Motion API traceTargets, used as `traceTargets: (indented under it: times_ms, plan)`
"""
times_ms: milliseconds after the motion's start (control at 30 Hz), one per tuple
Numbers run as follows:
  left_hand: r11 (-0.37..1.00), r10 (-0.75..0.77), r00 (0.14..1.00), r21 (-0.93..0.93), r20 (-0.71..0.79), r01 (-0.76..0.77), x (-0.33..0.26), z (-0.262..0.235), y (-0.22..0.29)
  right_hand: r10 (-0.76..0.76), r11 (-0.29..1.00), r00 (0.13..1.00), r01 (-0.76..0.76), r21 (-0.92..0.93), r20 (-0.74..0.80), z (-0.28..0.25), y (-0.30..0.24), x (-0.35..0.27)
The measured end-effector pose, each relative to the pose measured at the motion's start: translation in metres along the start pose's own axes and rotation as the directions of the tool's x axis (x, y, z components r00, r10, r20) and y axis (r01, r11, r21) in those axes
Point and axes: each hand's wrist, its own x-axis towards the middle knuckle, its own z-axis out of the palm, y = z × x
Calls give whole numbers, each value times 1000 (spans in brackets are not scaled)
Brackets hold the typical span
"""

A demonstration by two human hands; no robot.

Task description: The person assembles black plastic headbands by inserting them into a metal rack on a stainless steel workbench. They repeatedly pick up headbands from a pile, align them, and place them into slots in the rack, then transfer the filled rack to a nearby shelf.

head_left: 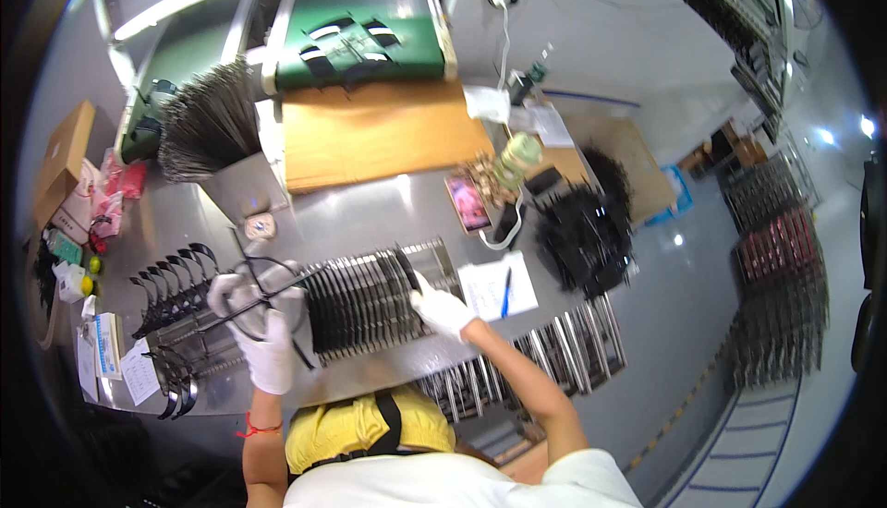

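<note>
My left hand [268, 346], in a white glove, is closed on a black frame with a ring and crossed arms [263, 299]. The frame is held above the left end of a metal rack [442, 263]. Many thin black strips [356, 305] stand side by side in that rack. At its right end, my right hand [442, 310], also in a white glove, has its fingers closed at a thicker black strip [407, 269]. The fingertips are partly hidden there. Curved black pieces [176, 291] sit in a row left of my left hand.
Behind lie an orange-brown board [379, 134] and a green conveyor belt [360, 51]. A bundle of thin rods [208, 120] stands back left. To the right are a phone [467, 203], paper with a blue pen [505, 294], and a heap of black parts [584, 240]. Metal racks [545, 356] stand below the table edge.
</note>
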Motion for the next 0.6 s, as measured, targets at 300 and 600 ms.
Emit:
traceTargets:
  times_ms: [300,600]
  plan:
    - [956,67,987,274,148,-106,12,48,-31,-517,847,798,530,-49,-310,-42,-66,-35]
    - [996,87,789,-50,608,-71,5,57,-74,-143,417,939,343,842,-312,-158,-56,-39]
